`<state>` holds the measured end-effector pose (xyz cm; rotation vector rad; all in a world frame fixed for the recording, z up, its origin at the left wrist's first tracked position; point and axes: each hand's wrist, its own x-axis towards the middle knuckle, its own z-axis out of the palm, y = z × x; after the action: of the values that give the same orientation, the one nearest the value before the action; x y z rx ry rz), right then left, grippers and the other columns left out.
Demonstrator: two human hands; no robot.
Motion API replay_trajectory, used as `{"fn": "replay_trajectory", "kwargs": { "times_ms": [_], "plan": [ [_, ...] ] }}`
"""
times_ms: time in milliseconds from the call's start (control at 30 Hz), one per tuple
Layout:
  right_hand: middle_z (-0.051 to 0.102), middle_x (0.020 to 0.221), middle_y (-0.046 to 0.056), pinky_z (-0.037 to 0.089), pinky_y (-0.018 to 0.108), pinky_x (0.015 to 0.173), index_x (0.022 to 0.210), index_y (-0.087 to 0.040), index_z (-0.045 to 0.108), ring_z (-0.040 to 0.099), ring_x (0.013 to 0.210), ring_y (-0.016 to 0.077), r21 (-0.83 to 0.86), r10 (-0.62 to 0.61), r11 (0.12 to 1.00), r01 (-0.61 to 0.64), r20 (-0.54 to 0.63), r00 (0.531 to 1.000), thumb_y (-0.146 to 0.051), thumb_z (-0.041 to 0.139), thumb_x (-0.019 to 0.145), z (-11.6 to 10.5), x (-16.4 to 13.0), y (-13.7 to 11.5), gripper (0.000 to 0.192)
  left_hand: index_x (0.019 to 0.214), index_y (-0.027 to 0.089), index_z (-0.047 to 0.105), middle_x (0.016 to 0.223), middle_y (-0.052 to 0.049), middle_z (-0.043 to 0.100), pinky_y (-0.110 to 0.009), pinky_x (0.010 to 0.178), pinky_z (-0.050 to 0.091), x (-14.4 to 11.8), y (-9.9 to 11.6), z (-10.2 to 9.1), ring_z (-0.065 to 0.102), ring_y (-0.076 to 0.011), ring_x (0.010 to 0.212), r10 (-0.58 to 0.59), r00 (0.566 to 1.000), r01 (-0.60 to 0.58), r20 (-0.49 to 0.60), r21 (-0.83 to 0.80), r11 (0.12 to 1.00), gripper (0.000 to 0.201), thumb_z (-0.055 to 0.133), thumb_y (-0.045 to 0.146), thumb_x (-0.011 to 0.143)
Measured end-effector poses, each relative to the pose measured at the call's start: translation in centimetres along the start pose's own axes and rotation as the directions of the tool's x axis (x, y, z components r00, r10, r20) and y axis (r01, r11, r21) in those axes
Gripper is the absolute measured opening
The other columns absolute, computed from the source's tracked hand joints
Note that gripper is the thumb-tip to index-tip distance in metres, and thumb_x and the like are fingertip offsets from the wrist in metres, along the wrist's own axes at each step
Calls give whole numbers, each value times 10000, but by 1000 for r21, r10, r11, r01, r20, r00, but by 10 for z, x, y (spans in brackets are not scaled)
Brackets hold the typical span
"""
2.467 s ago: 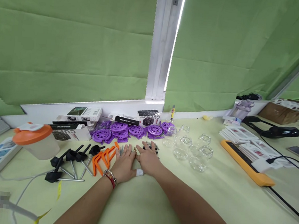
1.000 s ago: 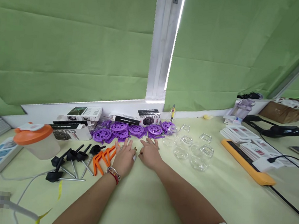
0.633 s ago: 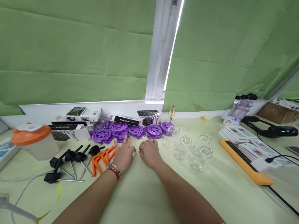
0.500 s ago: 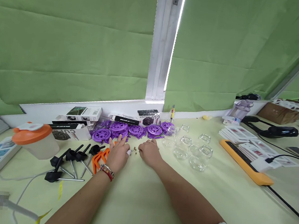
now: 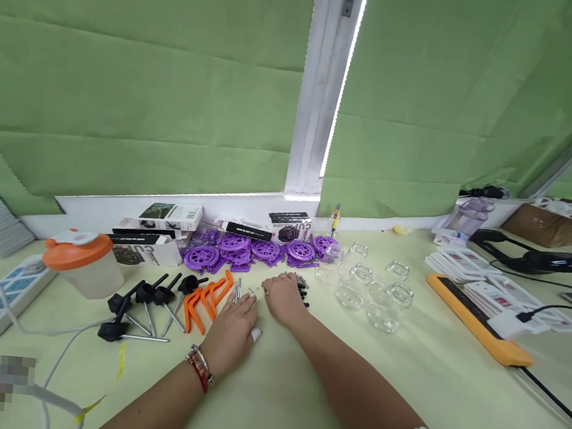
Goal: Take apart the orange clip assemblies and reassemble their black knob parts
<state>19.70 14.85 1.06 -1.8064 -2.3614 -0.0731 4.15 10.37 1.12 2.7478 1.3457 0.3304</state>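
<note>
My left hand (image 5: pixel 233 330) lies on the table with its fingers stretched forward and a small white patch at the thumb. Just past its fingertips are short metal rods (image 5: pixel 238 289) and a few tiny metal pieces (image 5: pixel 253 291). My right hand (image 5: pixel 283 300) rests palm down beside them, fingers curled in to the tabletop; what they pinch, if anything, is hidden. Black spiky pieces (image 5: pixel 303 288) stick out behind its right side. Orange angled brackets (image 5: pixel 208 300) lie left of my left hand. Purple openwork discs (image 5: pixel 264 249) are heaped beyond both hands.
Black knobs with metal rods (image 5: pixel 145 293) lie at left, near an orange-lidded cup (image 5: pixel 91 274) and a power strip (image 5: pixel 3 300). Clear glass cups (image 5: pixel 382 316) stand at right, before an orange power strip (image 5: pixel 477 318). Cartons (image 5: pixel 150 249) line the back.
My left hand has drawn back toward me, uncovering the metal rods and more of the orange brackets. The right hand stays close to its place. The whole view has shifted slightly.
</note>
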Motion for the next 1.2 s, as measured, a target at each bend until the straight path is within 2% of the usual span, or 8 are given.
{"fn": "replay_trajectory", "kwargs": {
  "times_ms": [167,267,400,567,867,1067,1133,1200],
  "plan": [
    [623,936,93,283,357,845,873,-153,626,497,917,223,60,-112,992,115,-52,992,-229,506,815,-11,-18,-6,154,1242,102,461,1428,-176,311,-441,1094,224,-17,-5,0,226,-278,1339,-75,994,73,74,29,997,523,509,321,769],
    [596,1000,100,324,352,859,899,-142,624,486,969,225,116,-239,964,238,-3,971,-242,511,817,-11,-39,-14,173,1323,67,356,1455,-187,235,-469,1091,207,-33,-18,4,135,-298,1356,-160,987,160,-4,104,982,640,477,383,780],
    [537,1184,121,341,358,933,1051,-134,589,447,1094,235,207,-340,924,322,52,939,-286,464,851,-3,-73,-23,281,1333,23,330,1439,-224,253,-481,1073,223,-51,-42,12,148,-329,1349,-268,957,286,-115,195,938,674,428,412,792],
    [402,1372,127,244,370,1056,1264,-118,465,324,1260,246,259,-353,908,329,50,934,-312,367,894,-1,-99,-26,429,1355,35,312,1432,-212,280,-488,1066,212,-50,-52,18,162,-341,1344,-284,951,305,-119,229,925,682,384,442,812],
    [410,1370,120,239,393,1066,1266,-135,466,333,1265,237,310,-339,900,306,56,939,-299,374,878,-7,-102,-26,431,1369,72,298,1459,-183,232,-473,1057,209,-25,-48,15,138,-316,1355,-318,946,325,-68,168,931,663,378,444,826],
    [402,1376,120,239,392,1067,1272,-132,459,327,1267,240,307,-353,896,321,52,934,-309,355,885,-4,-103,-25,438,1374,32,276,1460,-197,217,-480,1076,153,-32,-56,11,138,-306,1357,-302,950,312,-81,206,927,684,352,438,829],
    [399,1379,115,236,392,1069,1277,-137,456,321,1271,239,306,-350,897,319,51,935,-307,350,887,-3,-104,-24,438,1366,8,284,1456,-210,215,-503,1077,108,-43,-64,3,137,-318,1355,-348,931,364,-107,272,891,675,362,394,818],
    [395,1382,115,237,394,1069,1281,-140,452,318,1274,239,305,-346,899,314,57,936,-307,349,887,-3,-104,-24,439,1355,-2,300,1450,-222,223,-537,1064,90,-58,-76,-8,138,-339,1350,-436,884,467,-167,331,820,671,374,371,803]
  ]
}}
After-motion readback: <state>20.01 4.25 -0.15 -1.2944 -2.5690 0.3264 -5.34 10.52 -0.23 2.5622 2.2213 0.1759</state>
